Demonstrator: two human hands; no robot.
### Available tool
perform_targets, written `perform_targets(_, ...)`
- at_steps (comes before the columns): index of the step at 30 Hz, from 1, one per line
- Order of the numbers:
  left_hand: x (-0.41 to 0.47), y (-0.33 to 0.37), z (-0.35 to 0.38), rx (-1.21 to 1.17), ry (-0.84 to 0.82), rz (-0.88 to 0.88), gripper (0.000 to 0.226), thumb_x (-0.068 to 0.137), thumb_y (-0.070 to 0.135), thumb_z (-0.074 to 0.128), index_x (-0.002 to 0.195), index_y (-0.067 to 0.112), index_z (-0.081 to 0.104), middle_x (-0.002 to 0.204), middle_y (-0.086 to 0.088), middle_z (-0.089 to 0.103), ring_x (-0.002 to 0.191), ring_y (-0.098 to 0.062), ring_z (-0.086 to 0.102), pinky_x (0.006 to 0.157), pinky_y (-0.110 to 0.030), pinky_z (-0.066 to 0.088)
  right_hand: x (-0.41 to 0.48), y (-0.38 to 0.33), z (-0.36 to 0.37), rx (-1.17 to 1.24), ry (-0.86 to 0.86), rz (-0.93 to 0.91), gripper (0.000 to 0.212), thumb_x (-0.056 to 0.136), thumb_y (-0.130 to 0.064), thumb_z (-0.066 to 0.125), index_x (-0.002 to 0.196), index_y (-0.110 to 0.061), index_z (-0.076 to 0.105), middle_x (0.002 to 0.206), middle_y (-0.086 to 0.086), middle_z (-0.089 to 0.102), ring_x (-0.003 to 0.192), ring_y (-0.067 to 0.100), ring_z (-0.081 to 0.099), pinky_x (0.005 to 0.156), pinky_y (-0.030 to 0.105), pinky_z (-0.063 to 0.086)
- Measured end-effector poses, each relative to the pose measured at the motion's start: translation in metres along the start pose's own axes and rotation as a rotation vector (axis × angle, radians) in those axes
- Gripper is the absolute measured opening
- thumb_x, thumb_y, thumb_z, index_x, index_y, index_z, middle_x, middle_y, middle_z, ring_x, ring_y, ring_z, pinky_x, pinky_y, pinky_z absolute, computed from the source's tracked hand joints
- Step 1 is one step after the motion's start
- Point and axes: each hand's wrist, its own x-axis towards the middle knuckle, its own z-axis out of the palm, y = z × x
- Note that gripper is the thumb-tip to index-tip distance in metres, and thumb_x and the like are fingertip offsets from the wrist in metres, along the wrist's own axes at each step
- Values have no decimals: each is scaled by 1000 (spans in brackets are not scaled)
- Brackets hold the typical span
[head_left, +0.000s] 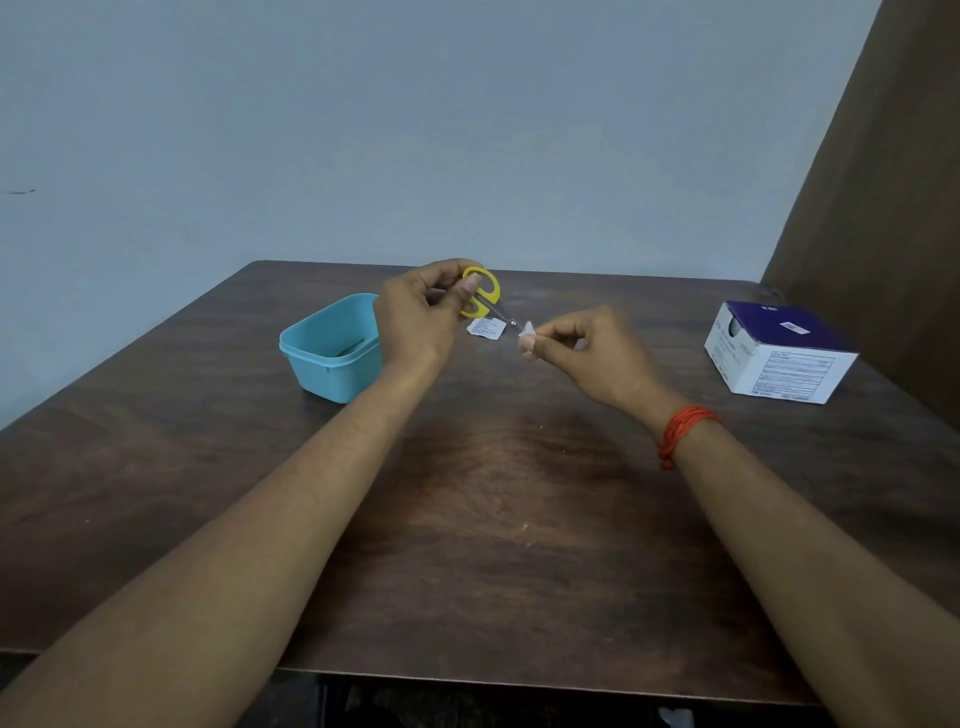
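Observation:
My left hand (415, 317) grips small scissors with yellow handles (485, 293), its fingers through the loops. The blades point right and down, and their tips reach a small white piece (528, 330). My right hand (587, 351) pinches that white piece between thumb and forefinger, just above the table. A small white printed packet (485, 328) lies flat on the table right below the scissors.
A light blue plastic tub (332, 345) stands open at the left of my left hand. A white and purple cardboard box (779, 353) sits at the right, near the brown curtain (883, 208). The dark wooden table (493, 493) ends at the wall behind.

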Motion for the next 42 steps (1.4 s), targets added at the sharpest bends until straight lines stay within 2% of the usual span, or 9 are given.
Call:
perform_targets(10, -4, -4, 5, 22, -53, -2, 27, 89, 8, 73, 83, 34, 75, 75, 2, 75, 69, -16, 71, 79, -48, 62, 0, 4, -2, -64, -4, 6, 20, 87, -49, 72, 73, -35, 76, 67, -13, 71, 64, 8, 62, 59, 26, 46)
perform_targets(16, -3, -7, 4, 21, -82, -59, 7, 96, 14, 67, 95, 16, 75, 84, -4, 76, 71, -17, 70, 73, -39, 63, 1, 3, -5, -129, -14, 21, 22, 88, -45, 72, 80, -26, 79, 70, -10, 70, 64, 6, 57, 62, 30, 46)
perform_targets(22, -5, 0, 2, -72, -367, -481, 61, 100, 64, 36, 108, 10, 64, 90, -18, 76, 59, -27, 72, 50, -27, 55, -5, -7, -25, -307, 156, -121, 14, 91, -40, 70, 96, -31, 80, 66, -25, 43, 82, 19, 52, 63, 30, 36)
perform_targets(27, 2, -1, -5, -354, -449, -678, 32, 102, 30, 53, 109, 4, 68, 91, -16, 74, 64, -15, 67, 60, -25, 58, -6, -9, -34, -377, 126, -29, 27, 91, -51, 64, 107, -34, 77, 86, -2, 52, 91, 21, 56, 74, 43, 52)
perform_targets(31, 1, -6, -5, -391, -436, -614, 18, 98, 6, 59, 109, 3, 73, 97, -13, 75, 77, -14, 71, 69, -23, 59, -7, -8, -35, -330, 140, -26, 28, 91, -49, 64, 110, -33, 77, 91, -1, 69, 94, 19, 53, 76, 46, 53)
perform_targets(34, -2, -8, 0, -425, -392, -525, 17, 96, 3, 63, 109, 9, 72, 101, -9, 77, 88, -16, 74, 71, -23, 60, -4, -7, -36, -192, 283, 84, 27, 92, -48, 65, 108, -31, 78, 88, 1, 75, 90, 17, 59, 78, 40, 52)
perform_targets(37, -5, -8, 3, -460, -331, -474, 20, 93, 1, 66, 108, 14, 72, 99, -9, 77, 90, -20, 74, 71, -26, 61, -1, -7, -31, 205, 407, 246, 25, 94, -39, 68, 100, -18, 81, 86, -2, 77, 69, -2, 57, 70, 27, 49)
perform_targets(39, -8, -9, 7, -475, -295, -451, 27, 91, -2, 67, 113, 13, 69, 94, -10, 77, 84, -19, 75, 70, -28, 62, -2, -12, -21, 532, 340, 401, 24, 95, -34, 68, 103, -14, 78, 93, -5, 78, 60, 1, 45, 55, 20, 43)
perform_targets(42, -13, -12, 14, -459, -253, -426, 30, 90, -3, 69, 117, 11, 65, 89, -8, 78, 79, -18, 76, 71, -29, 63, -5, -21, -1, 698, 209, 505, 21, 95, -32, 68, 102, -15, 76, 94, -6, 78, 60, 5, 39, 47, 16, 40)
